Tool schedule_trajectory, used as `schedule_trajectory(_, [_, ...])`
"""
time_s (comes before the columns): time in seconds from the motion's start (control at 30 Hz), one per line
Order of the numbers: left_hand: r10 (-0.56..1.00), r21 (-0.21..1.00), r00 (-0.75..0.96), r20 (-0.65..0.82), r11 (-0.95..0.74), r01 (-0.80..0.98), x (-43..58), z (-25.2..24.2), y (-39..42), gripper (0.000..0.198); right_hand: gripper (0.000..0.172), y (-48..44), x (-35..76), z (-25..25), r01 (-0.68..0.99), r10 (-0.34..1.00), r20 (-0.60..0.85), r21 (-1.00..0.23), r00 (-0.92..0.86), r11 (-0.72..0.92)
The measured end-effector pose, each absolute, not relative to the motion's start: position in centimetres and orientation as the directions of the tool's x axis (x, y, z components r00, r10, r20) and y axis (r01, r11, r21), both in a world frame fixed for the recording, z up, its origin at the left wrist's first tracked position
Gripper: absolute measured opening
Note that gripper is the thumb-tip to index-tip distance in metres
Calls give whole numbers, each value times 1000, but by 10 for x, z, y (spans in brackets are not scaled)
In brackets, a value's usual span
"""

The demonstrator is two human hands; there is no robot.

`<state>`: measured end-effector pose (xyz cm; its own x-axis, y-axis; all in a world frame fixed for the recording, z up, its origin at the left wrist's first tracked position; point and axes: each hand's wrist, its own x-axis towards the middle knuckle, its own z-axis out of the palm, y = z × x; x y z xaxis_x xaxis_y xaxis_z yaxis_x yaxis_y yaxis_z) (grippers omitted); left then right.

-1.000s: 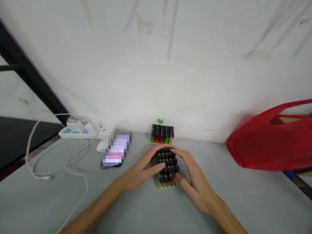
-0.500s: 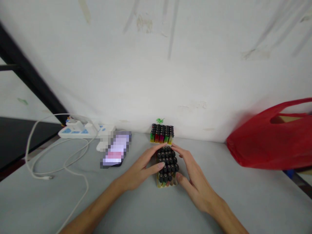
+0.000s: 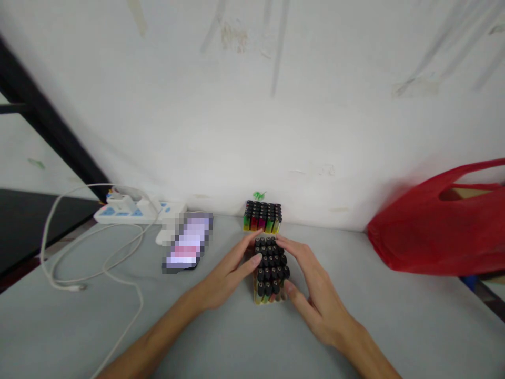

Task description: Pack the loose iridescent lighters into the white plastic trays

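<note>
A pale tray [image 3: 258, 301] on the table holds rows of upright lighters [image 3: 270, 260] with black tops; a few slots at its near right corner look vacant. My left hand [image 3: 224, 276] rests along the tray's left side, fingers stretched and apart, thumb tip at the left edge of the black tops. On the right side, my right hand [image 3: 319, 295] curves round with fingers spread. Its index fingertip is by the far corner and its thumb tip touches or nearly touches the near right lighters. Just behind stands a second block of lighters [image 3: 262, 217] with green, red, purple and yellow bodies.
To the left lie a blurred-out phone [image 3: 189, 242], a white power strip [image 3: 130, 211] with plugs, and a looped white cable [image 3: 138, 300]. A red bag [image 3: 434, 231] sits at the right. A marked white wall [image 3: 307, 131] rises behind the table [image 3: 236, 342].
My left fingertips have drawn back a little to the left, and the left thumb has shifted slightly up and left off the black tops. My right hand has barely moved.
</note>
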<state>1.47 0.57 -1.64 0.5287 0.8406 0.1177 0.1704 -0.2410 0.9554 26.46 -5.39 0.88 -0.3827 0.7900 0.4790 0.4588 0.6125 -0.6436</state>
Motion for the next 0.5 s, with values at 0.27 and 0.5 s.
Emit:
schedule_trajectory(0.27, [863,960,486,138,-238,149,17,-14,6,57,71,-60,262,13,518,752,476,-544,-457,660])
schedule_trajectory(0.5, [871,960,464,161,-247,131,20,-15,4,59,93,-63,252,10,544,746,455,-510,-487,666])
